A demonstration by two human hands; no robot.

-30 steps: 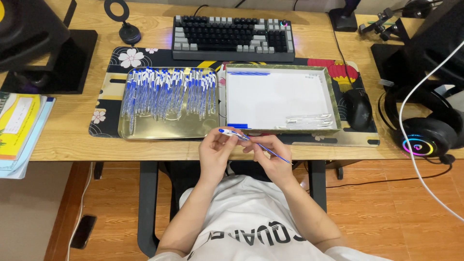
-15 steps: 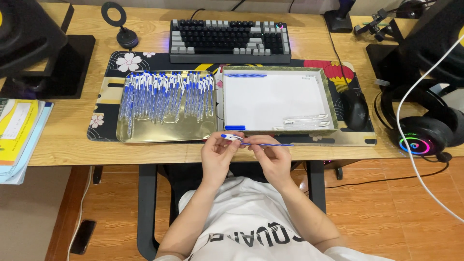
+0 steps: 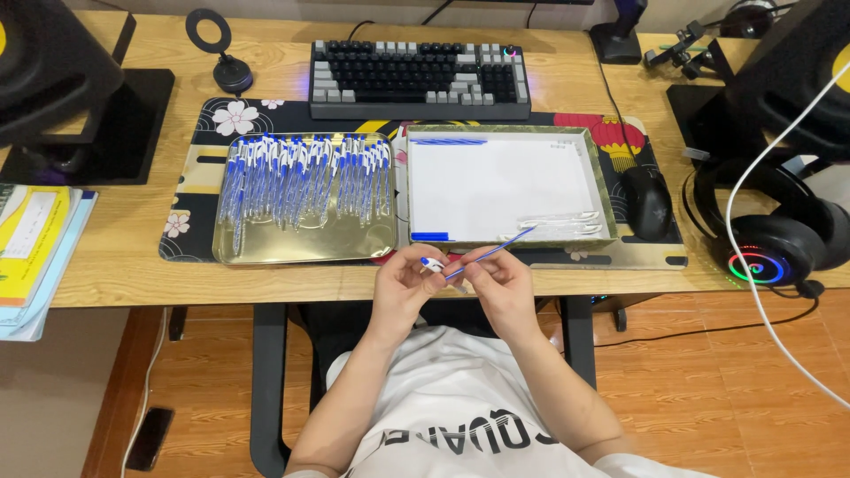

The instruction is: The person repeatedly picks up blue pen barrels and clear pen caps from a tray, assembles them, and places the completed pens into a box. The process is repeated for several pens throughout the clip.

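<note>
A: Left to right, what lies on the desk?
B: A gold tray point(image 3: 305, 252) of blue pens, then a white-lined box point(image 3: 505, 190).
A: And the hands?
B: Left hand point(image 3: 403, 283), fingers curled, pinches the pen point(image 3: 478, 257) at its white-and-blue end. Right hand point(image 3: 505, 288) pinches the thin blue shaft just beside it; the tip points up-right, over the box's near rim.

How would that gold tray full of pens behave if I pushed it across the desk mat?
The gold tray looks thin and shallow, so it is probably light and would likely slide rather than tip. Its rim seems low, and the blue and white pens lie loose in a row; being round, they would probably roll and bunch up. The desk mat may add some drag.
</note>
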